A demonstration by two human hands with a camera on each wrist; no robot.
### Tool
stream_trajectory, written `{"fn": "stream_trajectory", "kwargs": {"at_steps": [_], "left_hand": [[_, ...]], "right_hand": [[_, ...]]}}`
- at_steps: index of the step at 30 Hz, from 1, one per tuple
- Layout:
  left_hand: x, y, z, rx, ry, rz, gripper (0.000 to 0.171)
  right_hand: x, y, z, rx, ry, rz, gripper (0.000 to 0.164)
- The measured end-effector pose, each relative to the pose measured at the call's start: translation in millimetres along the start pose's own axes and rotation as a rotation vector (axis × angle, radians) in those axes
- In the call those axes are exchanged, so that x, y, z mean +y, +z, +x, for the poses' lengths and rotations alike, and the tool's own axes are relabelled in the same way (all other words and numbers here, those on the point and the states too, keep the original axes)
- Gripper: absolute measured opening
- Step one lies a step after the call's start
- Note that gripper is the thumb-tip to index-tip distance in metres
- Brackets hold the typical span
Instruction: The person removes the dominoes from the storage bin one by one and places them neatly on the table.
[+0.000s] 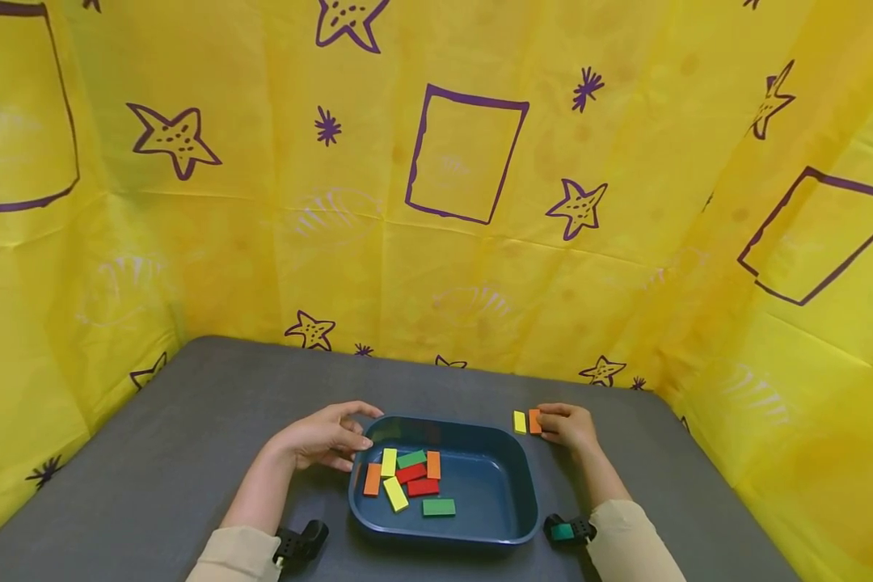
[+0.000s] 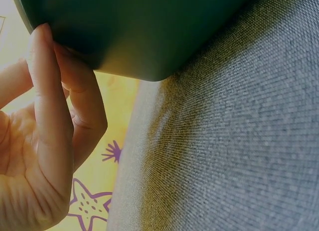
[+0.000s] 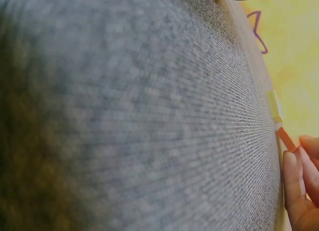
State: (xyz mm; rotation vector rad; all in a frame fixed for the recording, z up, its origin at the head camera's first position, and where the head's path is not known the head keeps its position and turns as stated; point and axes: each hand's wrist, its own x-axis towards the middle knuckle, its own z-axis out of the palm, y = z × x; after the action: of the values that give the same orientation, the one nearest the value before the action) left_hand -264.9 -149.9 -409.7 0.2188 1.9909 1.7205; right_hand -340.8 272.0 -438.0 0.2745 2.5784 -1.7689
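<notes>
A curtained booth, shown by yellow star-printed hangings (image 1: 407, 267) around a grey cloth-topped table (image 1: 211, 404)

Shows dark blue on tray (image 1: 480, 505). Comes in solid colours inside it, two apiece: yellow blocks (image 1: 396, 494), orange blocks (image 1: 372, 479), red blocks (image 1: 423, 487), green blocks (image 1: 439, 508). Repeats on lone yellow block (image 1: 520, 422) and lone orange block (image 1: 534, 421) (same hues as inside). Turns grey on tabletop (image 1: 247, 388), with fine ribbed weave up close. Runs bright yellow across backdrop (image 1: 407, 283), printed with purple dotted starfish (image 1: 177, 141), purple spiky bursts (image 1: 327, 127), purple four-sided outlines (image 1: 478, 100) and pale striped shapes (image 1: 327, 213). Goes cream on sleeves (image 1: 629, 533), black on wrist devices (image 1: 311, 539), with teal patch (image 1: 562, 532) on right one.
</notes>
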Motion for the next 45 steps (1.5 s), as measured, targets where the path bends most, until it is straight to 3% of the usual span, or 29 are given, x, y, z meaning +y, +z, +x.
{"fn": "stream_trajectory", "kwargs": {"at_steps": [27, 45], "left_hand": [[-1.1, -0.4, -0.3, -0.002, 0.013, -0.002, 0.057], [0.9, -0.1, 0.1, -0.006, 0.02, 0.011, 0.059]], "right_hand": [[-0.1, 1.0, 4.2, 0.035, -0.024, -0.154, 0.034], [-2.8, 2.0, 0.3, 0.075, -0.041, -0.188, 0.031]]}}
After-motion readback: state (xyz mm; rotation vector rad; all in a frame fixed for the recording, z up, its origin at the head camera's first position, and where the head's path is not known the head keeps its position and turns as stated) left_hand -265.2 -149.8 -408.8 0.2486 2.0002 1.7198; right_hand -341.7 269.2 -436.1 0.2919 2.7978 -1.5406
